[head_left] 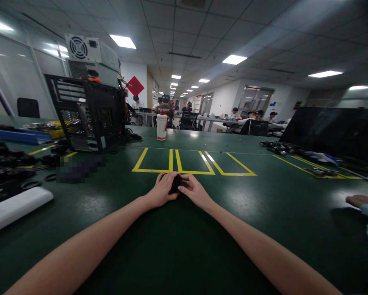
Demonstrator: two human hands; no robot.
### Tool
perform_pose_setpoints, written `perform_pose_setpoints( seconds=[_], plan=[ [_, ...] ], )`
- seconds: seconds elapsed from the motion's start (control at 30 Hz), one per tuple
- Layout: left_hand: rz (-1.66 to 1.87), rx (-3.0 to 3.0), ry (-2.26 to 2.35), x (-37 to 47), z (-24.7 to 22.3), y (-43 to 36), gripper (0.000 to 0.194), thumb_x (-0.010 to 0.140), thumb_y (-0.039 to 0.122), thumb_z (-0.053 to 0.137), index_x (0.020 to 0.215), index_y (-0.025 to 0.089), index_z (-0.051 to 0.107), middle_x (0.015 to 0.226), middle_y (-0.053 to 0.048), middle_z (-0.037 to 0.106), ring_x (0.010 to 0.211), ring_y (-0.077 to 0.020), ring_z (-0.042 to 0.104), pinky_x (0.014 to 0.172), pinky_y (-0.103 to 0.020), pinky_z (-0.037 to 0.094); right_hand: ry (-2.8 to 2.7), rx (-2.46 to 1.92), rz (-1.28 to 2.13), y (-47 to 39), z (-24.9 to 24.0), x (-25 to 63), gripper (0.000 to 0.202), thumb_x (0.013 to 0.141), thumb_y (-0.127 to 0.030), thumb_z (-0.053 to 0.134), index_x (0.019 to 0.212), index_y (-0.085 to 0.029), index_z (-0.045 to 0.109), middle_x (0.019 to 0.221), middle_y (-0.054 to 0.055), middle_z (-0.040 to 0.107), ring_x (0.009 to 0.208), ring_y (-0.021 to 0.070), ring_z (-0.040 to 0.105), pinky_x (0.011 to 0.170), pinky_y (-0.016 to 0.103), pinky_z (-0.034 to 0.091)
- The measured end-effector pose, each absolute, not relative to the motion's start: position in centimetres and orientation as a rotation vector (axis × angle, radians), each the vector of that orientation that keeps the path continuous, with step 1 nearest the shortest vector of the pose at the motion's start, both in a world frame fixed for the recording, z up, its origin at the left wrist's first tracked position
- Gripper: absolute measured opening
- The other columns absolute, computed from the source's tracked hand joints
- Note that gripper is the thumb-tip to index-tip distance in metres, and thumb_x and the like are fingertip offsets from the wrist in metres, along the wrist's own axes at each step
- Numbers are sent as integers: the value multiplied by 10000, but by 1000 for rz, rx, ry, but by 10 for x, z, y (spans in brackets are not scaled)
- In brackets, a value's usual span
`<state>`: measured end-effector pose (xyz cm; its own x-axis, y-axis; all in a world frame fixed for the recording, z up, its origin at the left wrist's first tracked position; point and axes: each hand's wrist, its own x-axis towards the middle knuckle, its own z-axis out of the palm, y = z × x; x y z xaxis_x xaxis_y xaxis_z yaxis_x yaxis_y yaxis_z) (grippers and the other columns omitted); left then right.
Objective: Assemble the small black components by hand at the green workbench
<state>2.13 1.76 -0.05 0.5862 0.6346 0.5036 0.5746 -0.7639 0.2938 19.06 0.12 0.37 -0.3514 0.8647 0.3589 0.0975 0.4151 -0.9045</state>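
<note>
A small black object [175, 184] is held between my two hands at the middle of the green table [125, 246]. My left hand [163, 190] wraps round its left side, fingers over the top. From the right, my right hand [195, 190] presses its thumb and fingertips against it. Most of the object is hidden by the fingers, so I cannot tell what it is. Just beyond my hands lie yellow tape outlines [196, 172] on the tabletop.
A black computer case [94, 114] with power supplies on top stands at left. A white cup [161, 128] stands beyond the tape. A white bar [17, 207] and dark parts lie left. Another person's hand [362, 200] rests at right, near a large black panel [334, 131].
</note>
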Motion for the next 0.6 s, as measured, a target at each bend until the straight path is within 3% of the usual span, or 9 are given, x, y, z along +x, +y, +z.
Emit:
perform_pose_setpoints(
  seconds=[0.2,0.43,0.6],
  plan=[
    [913,2706,1036,20,-2,19,596,713,261,541,1216,220,224,1198,-77,397,1136,-223,354,998,-437,152,-1726,-831,1016,1,3,190,217,711,-250,554,914,-220,483,1037,22,496,1040,177,481,875,354,421],
    [920,2709,1031,21,-2,19,603,709,251,544,1216,217,219,1187,-74,404,1129,-219,355,1000,-427,150,-1763,-886,1001,0,5,191,342,731,-232,526,1065,-226,449,1119,46,457,1049,179,471,893,358,412],
    [927,2708,1052,22,-2,19,610,691,230,553,1210,218,231,1189,-72,404,1129,-218,355,995,-419,151,-1744,-849,1017,1,3,190,307,697,-221,566,987,-215,465,1058,34,483,1048,175,475,899,356,410]
  ],
)
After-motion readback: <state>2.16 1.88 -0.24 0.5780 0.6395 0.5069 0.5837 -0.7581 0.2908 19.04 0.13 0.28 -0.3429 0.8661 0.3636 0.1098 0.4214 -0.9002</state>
